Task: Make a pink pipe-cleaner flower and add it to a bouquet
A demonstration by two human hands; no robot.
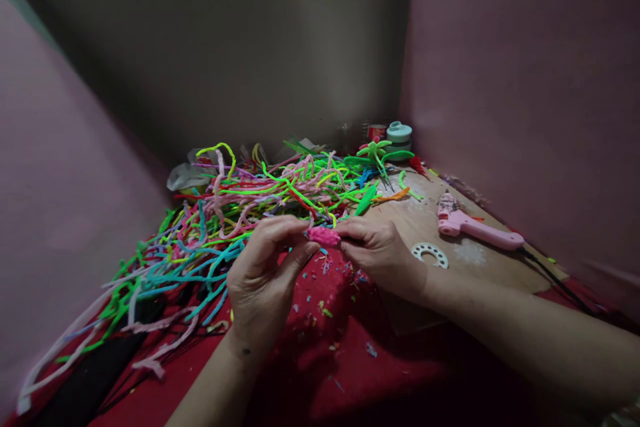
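Between my two hands is a short, fuzzy bundle of pink pipe cleaner (324, 235), held a little above the red cloth. My left hand (267, 270) pinches its left end with thumb and forefinger. At its right end, the fingertips of my right hand (383, 253) are closed on it. Fingers cover both ends of the bundle, so its full shape is hidden. Just behind my hands lies a large tangled heap of pipe cleaners (280, 190) in green, pink, blue, yellow and red.
A pink glue gun (477, 230) with a black cord lies on a brown board (407, 213) at the right, near a white ring with holes (440, 254). Behind stand a pale green jar (399, 135) and a green pipe-cleaner flower (376, 150). Fuzzy scraps dot the red cloth (320, 360).
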